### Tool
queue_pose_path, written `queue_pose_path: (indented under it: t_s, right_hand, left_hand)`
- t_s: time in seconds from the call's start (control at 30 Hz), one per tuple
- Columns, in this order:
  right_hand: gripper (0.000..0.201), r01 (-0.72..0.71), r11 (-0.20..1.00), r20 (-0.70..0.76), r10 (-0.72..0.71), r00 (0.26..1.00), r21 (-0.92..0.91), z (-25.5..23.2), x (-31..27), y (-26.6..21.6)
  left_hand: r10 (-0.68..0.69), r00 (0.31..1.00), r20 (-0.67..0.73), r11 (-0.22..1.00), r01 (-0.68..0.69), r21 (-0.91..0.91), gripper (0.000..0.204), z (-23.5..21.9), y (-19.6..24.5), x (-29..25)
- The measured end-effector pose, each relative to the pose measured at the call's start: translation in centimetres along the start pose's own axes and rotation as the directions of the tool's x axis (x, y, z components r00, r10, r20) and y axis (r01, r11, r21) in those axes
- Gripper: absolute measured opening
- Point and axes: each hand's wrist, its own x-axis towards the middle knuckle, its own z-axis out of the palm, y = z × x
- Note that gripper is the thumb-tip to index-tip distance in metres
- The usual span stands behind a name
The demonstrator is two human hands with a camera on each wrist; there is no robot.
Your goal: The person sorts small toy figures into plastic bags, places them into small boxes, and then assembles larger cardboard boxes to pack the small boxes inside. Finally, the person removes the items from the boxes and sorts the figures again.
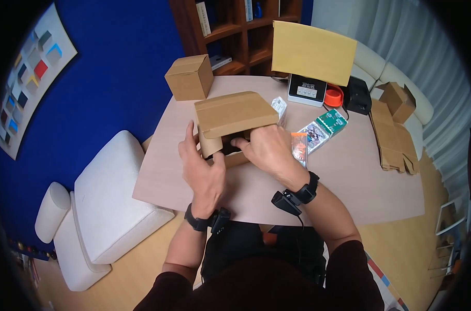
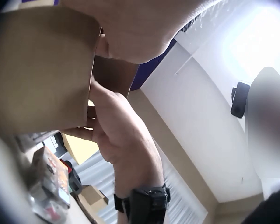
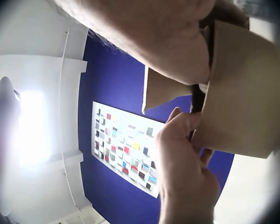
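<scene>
Both hands are at an open cardboard box [image 1: 235, 111] on the near part of the table, its lid tilted up. The left hand [image 1: 204, 179] holds the box's left side, fingers outside and thumb at the front opening beside a side flap [image 1: 211, 146]. At the right side, the right hand [image 1: 271, 150] grips the wall, with its thumb reaching into the dark opening. In the left wrist view the box wall [image 2: 42, 70] hides some of the right hand's fingers. The right wrist view shows the left thumb at the box edge [image 3: 247, 98]. The box's inside is mostly hidden.
A closed cardboard box [image 1: 189, 78] stands at the back left. Right of the hands lie an orange-topped clear pack [image 1: 299, 147] and a green-and-white pack [image 1: 323, 129]. Behind are a yellow sheet [image 1: 314, 52], a red round object [image 1: 333, 96] and flattened cardboard [image 1: 393, 137].
</scene>
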Motion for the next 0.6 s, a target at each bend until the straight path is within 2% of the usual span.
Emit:
queue_pose_path:
  t_s: [0.07, 0.1, 0.13, 0.2, 0.23, 0.27, 0.3, 0.33, 0.4, 0.43, 0.47, 0.5, 0.53, 0.57, 0.6]
  right_hand:
    - [0.051, -0.059, 0.997, -0.058, 0.062, 0.996, 0.053, 0.8, 0.3, 0.8]
    - [0.048, -0.113, 0.988, -0.111, 0.125, 0.986, 0.104, 1.2, 0.5, 1.5]
    - [0.048, -0.122, 0.987, -0.116, 0.134, 0.984, 0.101, 1.7, 0.9, 2.6]
    - [0.042, -0.067, 0.957, -0.147, 0.113, 0.983, 0.283, 2.4, 1.0, 5.1]
    - [0.042, -0.082, 0.957, -0.150, 0.128, 0.980, 0.279, 1.6, 0.6, 4.9]
    - [0.034, -0.178, 0.782, 0.001, 0.221, 0.975, 0.597, 0.8, 0.4, 4.5]
    - [0.027, -0.275, 0.499, 0.167, 0.250, 0.954, 0.822, 0.1, 0.2, 4.4]
    - [0.027, -0.275, 0.501, 0.160, 0.260, 0.952, 0.821, -0.1, 0.0, 5.2]
    - [0.035, -0.359, 0.283, 0.333, 0.136, 0.933, 0.889, -0.5, -0.2, 6.5]
    - [0.035, -0.358, 0.286, 0.331, 0.140, 0.933, 0.889, -0.7, -0.6, 6.6]
    - [0.033, -0.227, 0.326, 0.201, 0.111, 0.973, 0.918, -0.7, -1.5, 6.5]
    - [0.031, -0.094, 0.359, 0.071, 0.075, 0.995, 0.928, -0.7, -2.3, 6.2]
    - [0.031, -0.097, 0.356, 0.076, 0.073, 0.994, 0.929, -0.5, -2.9, 6.2]
    - [0.028, 0.101, 0.569, -0.102, -0.031, 0.994, 0.816, -0.3, -3.5, 6.3]
    - [0.025, 0.294, 0.724, -0.248, -0.173, 0.953, 0.624, 0.1, -4.1, 6.2]
  left_hand:
    - [-0.013, 0.999, -0.035, 1.000, 0.012, -0.006, 0.072, -0.6, -0.8, -0.5]
    - [-0.049, 0.996, -0.070, 0.991, 0.040, -0.126, 0.060, -0.5, -1.7, -0.6]
    - [-0.067, 0.992, -0.108, 0.997, 0.062, -0.052, 0.046, -0.9, -3.3, -0.4]
    - [-0.255, 0.967, 0.022, 0.905, 0.247, -0.347, 0.034, -1.7, -5.5, -0.1]
    - [-0.252, 0.967, 0.038, 0.903, 0.249, -0.350, 0.034, -2.1, -5.8, -0.3]
    - [-0.264, 0.963, 0.054, 0.886, 0.264, -0.381, 0.031, -2.5, -5.7, -0.5]
    - [-0.274, 0.959, 0.069, 0.868, 0.277, -0.412, 0.030, -2.9, -5.5, -0.7]
    - [-0.268, 0.960, 0.079, 0.866, 0.276, -0.417, 0.030, -3.2, -5.2, -0.9]
    - [-0.221, 0.974, 0.054, 0.844, 0.218, -0.490, 0.028, -3.7, -4.4, -1.5]
    - [-0.208, 0.978, 0.031, 0.813, 0.190, -0.550, 0.028, -3.6, -4.3, -1.7]
    - [-0.209, 0.977, 0.031, 0.812, 0.191, -0.551, 0.028, -3.4, -4.2, -1.8]
    - [-0.289, 0.954, 0.086, 0.749, 0.281, -0.600, 0.029, -3.4, -4.2, -1.8]
    - [-0.362, 0.921, 0.144, 0.675, 0.366, -0.640, 0.030, -3.4, -4.2, -1.7]
    - [-0.385, 0.886, 0.256, 0.633, 0.456, -0.625, 0.033, -3.0, -6.2, -1.3]
    - [-0.473, 0.773, 0.422, 0.477, 0.628, -0.615, 0.036, -2.3, -6.1, -0.8]
